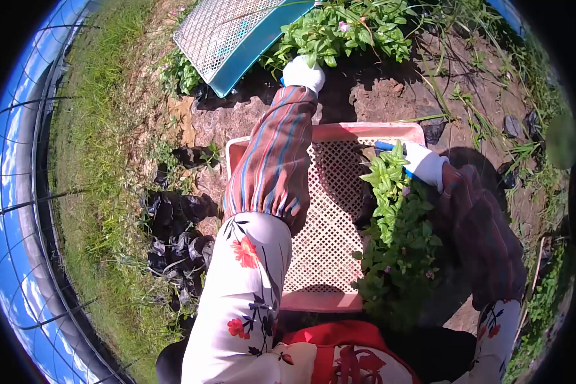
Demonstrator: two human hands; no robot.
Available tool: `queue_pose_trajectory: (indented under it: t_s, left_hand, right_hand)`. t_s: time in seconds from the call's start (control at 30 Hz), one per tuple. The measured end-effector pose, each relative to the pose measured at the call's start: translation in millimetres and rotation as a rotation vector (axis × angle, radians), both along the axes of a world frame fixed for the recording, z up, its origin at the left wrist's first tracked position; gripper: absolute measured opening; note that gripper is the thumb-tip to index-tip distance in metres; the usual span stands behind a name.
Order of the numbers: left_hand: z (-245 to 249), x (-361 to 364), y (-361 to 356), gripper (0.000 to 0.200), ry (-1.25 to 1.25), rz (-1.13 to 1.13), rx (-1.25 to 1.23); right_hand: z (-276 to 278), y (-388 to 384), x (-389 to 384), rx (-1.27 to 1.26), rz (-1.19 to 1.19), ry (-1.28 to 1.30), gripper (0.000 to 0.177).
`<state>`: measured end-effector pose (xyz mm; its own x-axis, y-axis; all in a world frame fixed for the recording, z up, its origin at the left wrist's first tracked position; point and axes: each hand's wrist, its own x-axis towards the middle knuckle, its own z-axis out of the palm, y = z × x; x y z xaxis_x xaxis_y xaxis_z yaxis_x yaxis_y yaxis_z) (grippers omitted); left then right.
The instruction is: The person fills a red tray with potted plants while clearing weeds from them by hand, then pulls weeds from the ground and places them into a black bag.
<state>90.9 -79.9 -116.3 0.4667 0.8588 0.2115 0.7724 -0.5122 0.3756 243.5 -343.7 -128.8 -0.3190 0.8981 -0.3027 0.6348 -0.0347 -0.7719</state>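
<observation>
My left hand (304, 75), in a white glove with blue showing at its edge, reaches forward to a clump of leafy green plants (339, 35) with pink flowers. Leaves and the glove's back hide its fingers, so their grip cannot be made out. Below it lies a pink lattice crate (333, 256). A row of leafy plants (390, 224) fills the crate's right side. At the far end of this row is my right hand (424, 165), gloved in white with blue fingers. One finger stretches out to the left, apart from the thumb, with leaves between them.
A teal-edged crate (237, 48) with a pale lattice leans tilted over plants at the upper left. Crumpled black plastic bags (179, 230) lie left of the pink crate. Grass (102, 192) and a wire fence (35, 205) run along the left. Weeds grow at the right.
</observation>
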Motion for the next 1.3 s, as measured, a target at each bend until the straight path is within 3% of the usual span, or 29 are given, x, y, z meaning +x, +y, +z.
queue_pose_trajectory:
  t_s: [0.03,0.1,0.17,0.23,0.27,0.3,0.43,0.5,0.53,0.57,0.63,0.67,0.7,0.77,0.8,0.83,0.9,0.93,0.97,1.0,1.03,1.1,1.17,1.23,1.3]
  left_hand:
    - [-2.7,0.5,-0.4,0.026,0.172,-0.065,0.084]
    - [4.9,-8.5,-11.3,0.028,0.171,-0.112,0.027]
    - [14.3,-22.1,-13.7,0.029,0.047,-0.185,-0.068]
    - [10.8,-44.7,-11.6,0.018,-0.152,-0.235,-0.119]
    - [21.1,-53.5,-19.3,0.016,-0.208,-0.167,-0.356]
    - [29.1,-59.7,-29.6,0.014,-0.24,-0.171,-0.381]
    - [77.8,-55.6,-99.1,0.009,-0.169,-0.376,0.058]
    - [79.6,-39.5,-132.1,0.015,-0.047,-0.416,0.343]
    - [72.2,-33.0,-146.8,0.018,0.171,-0.502,0.289]
    - [63.0,-28.2,-160.1,0.023,0.392,-0.583,0.236]
    - [16.0,-27.2,-180.9,0.033,-0.181,-0.87,0.336]
    - [11.8,-25.0,-183.6,0.043,-0.03,-0.799,0.04]
    - [6.7,-22.6,-184.0,0.038,-0.129,-0.847,0.05]
    - [7.6,-26.4,-185.1,0.038,0.016,-0.899,0.394]
    - [6.7,-22.7,-192.7,0.035,-0.224,-0.79,-0.36]
    - [7.8,-23.3,-194.9,0.035,-0.224,-0.798,-0.36]
    - [11.0,-36.9,-195.2,0.026,0.092,-0.858,0.353]
    - [19.6,-56.7,-188.8,0.022,0.241,-0.997,0.419]
    - [35.8,-63.5,-191.3,0.022,0.129,-0.976,0.045]
    - [51.3,-74.0,-187.5,0.021,0.306,-1.045,-0.034]
    - [64.4,-83.7,-190.6,0.018,0.394,-1.075,0.244]
    - [89.5,-98.6,-184.7,0.021,0.466,-0.986,0.128]
    - [88.0,-105.7,-160.6,0.027,0.095,-0.772,0.061]
    - [94.4,-82.7,-136.7,0.028,-0.164,-0.541,-0.064]
    - [107.8,-48.9,-131.1,0.031,-0.264,-0.444,-0.465]
  right_hand:
    - [3.1,-2.9,0.9,-0.011,-0.036,-0.019,0.044]
    - [-9.0,-7.5,2.7,0.001,-0.113,-0.158,0.04]
    - [-8.7,-8.7,-2.0,-0.103,-0.149,-0.343,0.034]
    - [66.4,-10.9,-23.0,-0.119,-0.203,-0.195,0.034]
    - [67.7,-11.2,-24.3,-0.113,-0.213,-0.191,0.034]
    - [66.7,-11.7,-24.2,-0.141,-0.191,-0.211,0.033]
    - [73.9,-19.3,-29.8,-0.185,-0.263,-0.167,0.03]
    - [28.5,-24.6,-27.9,0.016,-0.268,-0.093,0.03]
    - [45.9,-26.7,-30.6,0.003,-0.237,-0.224,0.035]
    - [21.4,-28.5,-26.4,0.186,0.114,-0.58,0.039]
    - [33.4,-51.0,-35.1,0.059,-0.384,-0.204,0.042]
    - [34.9,-62.6,-27.1,0.434,-0.034,-0.467,0.044]
    - [36.0,-83.4,-23.5,0.389,-0.308,-0.413,0.032]
    - [101.9,-83.8,-5.4,-0.337,-0.612,-0.288,0.03]
    - [78.0,-87.0,12.5,-0.196,-0.61,-0.256,0.03]
    - [56.2,-86.9,33.2,-0.047,-0.607,-0.228,0.03]
    - [57.2,-74.6,45.6,0.081,-0.627,-0.102,0.038]
    - [60.8,-68.7,43.1,0.163,-0.575,-0.141,0.042]
    - [64.8,-61.5,39.8,0.246,-0.524,-0.178,0.045]
    - [58.2,-55.2,38.6,0.319,-0.466,-0.189,0.048]
    - [48.8,-47.4,37.2,0.392,-0.408,-0.196,0.051]
    - [33.4,-32.1,33.5,0.25,-0.418,-0.198,0.047]
    - [56.2,-28.5,32.5,0.266,-0.324,-0.043,0.044]
    - [83.1,-23.4,31.5,0.122,-0.321,0.027,0.045]
    - [59.4,-18.5,35.4,0.082,-0.351,0.116,0.036]
